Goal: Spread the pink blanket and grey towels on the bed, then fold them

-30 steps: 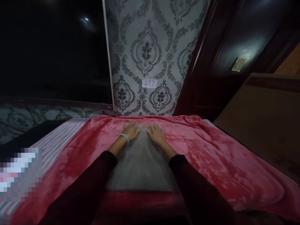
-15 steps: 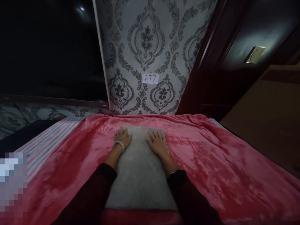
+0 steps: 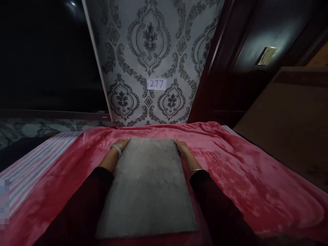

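A grey, soft-looking rectangular mat (image 3: pixel 151 184) lies lengthwise in front of me over the red blanket (image 3: pixel 243 184). My left hand (image 3: pixel 123 143) holds its far left corner, with the fingers partly hidden at the edge. At the far right corner my right hand (image 3: pixel 181 147) grips the opposite side, its fingertips tucked out of sight. A bracelet circles my left wrist and a thin bangle my right one.
A striped sheet (image 3: pixel 43 160) shows under the blanket at the left. Behind stand the patterned wall with a paper label (image 3: pixel 156 84) and a dark screen (image 3: pixel 48 58). A brown panel (image 3: pixel 289 119) borders the right side.
Both hands have slid outward from lying flat on the mat to its far left and right corners, where they grip the edges. The view has shifted slightly to the right.
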